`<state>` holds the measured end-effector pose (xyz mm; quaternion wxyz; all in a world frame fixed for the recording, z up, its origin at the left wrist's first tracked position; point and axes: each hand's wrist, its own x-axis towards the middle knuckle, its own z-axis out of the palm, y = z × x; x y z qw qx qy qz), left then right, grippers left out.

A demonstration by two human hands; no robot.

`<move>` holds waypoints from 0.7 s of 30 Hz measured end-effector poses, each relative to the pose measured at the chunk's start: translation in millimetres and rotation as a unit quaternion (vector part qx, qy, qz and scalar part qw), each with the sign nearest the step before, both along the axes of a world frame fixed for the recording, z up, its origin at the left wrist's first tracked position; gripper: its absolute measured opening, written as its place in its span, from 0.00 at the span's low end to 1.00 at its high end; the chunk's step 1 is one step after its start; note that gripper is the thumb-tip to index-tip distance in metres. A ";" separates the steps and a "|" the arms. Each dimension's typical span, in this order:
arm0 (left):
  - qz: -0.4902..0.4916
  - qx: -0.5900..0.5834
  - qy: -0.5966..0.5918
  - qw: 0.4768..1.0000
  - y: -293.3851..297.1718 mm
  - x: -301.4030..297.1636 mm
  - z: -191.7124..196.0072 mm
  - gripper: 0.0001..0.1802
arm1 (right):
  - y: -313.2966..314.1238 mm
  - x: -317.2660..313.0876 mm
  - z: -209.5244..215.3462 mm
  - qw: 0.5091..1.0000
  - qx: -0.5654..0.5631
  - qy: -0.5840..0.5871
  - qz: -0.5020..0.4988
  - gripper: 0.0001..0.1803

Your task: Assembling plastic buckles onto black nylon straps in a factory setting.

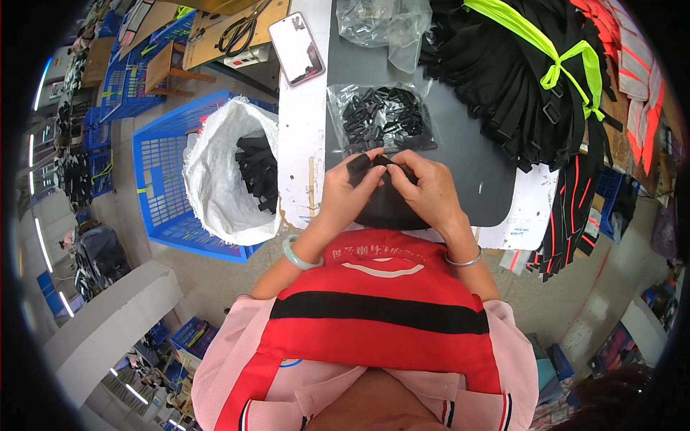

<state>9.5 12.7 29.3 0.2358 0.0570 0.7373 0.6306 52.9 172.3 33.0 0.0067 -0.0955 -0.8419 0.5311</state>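
Both hands meet at the near part of the dark table mat [474,188], fingertips almost touching. My left hand [347,188] is closed in a pinch on a black webbing strap [359,170]. Opposite it, my right hand [425,187] pinches the same dark strap; its thumb and fingers hide any small part between them. Just beyond my fingertips lies a clear plastic bag [384,118] full of small black plastic buckles. A large bundle of black straps [496,86], tied with a neon yellow band [550,75], fills the far right of the table.
Left of the table, a blue plastic crate [162,194] holds a white woven sack [215,179] with black pieces inside. A phone [297,47] lies at the table's far left edge. Scissors [238,34] rest on a wooden surface beyond. Crumpled clear plastic [384,25] lies at the back.
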 end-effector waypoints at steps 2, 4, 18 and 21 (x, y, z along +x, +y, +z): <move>-0.022 -0.039 0.026 0.999 0.8 0.6 3.1 0.16 | 0.3 0.0 -0.3 1.000 0.000 -0.001 0.000 0.07; -0.029 -0.038 0.010 0.999 -0.3 -0.1 2.5 0.16 | -0.2 0.2 -0.5 1.000 0.003 0.000 0.000 0.07; -0.099 0.060 -0.051 0.992 -1.3 -12.6 -0.9 0.16 | 11.5 4.2 -2.6 0.998 0.015 0.007 0.060 0.08; -0.004 0.077 -0.138 0.987 3.9 -9.9 2.6 0.13 | 11.1 6.7 -7.5 0.997 0.044 0.013 0.065 0.08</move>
